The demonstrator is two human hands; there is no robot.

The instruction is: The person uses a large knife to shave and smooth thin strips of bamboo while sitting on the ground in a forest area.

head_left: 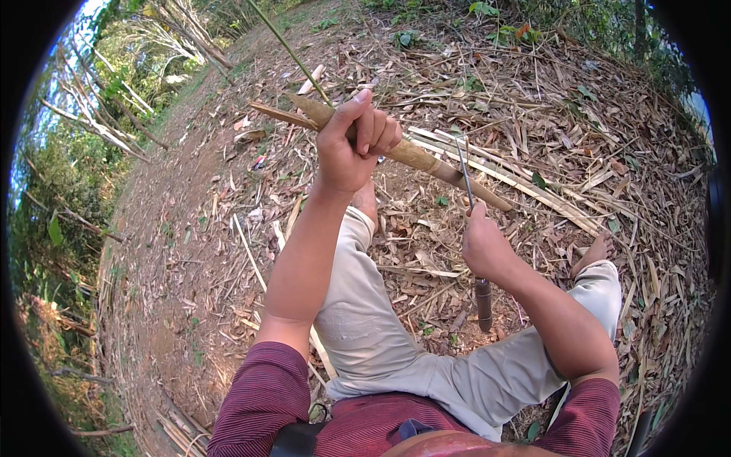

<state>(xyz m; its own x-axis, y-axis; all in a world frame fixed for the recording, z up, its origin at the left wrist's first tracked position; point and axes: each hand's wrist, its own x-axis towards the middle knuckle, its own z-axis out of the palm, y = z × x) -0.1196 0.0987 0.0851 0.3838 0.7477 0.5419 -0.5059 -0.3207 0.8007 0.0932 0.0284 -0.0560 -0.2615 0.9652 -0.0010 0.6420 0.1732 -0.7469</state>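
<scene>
My left hand is wrapped round a tan bamboo stalk, raised in front of me. The stalk slants down to the right, and its left end is split into pointed pieces. In my right hand is a knife, gripped close to its blade; the dark brown handle sticks out below my fist. Its thin blade points up and crosses the stalk near the right end; whether it touches the stalk I cannot tell. A thin green stem rises behind my left hand, and its lower end is hidden.
Long pale bamboo strips lie on the leaf-covered ground beyond my right hand. More strips lie left of my bent leg. My bare right foot rests by the strips. Bare branches and green bushes stand at the far left.
</scene>
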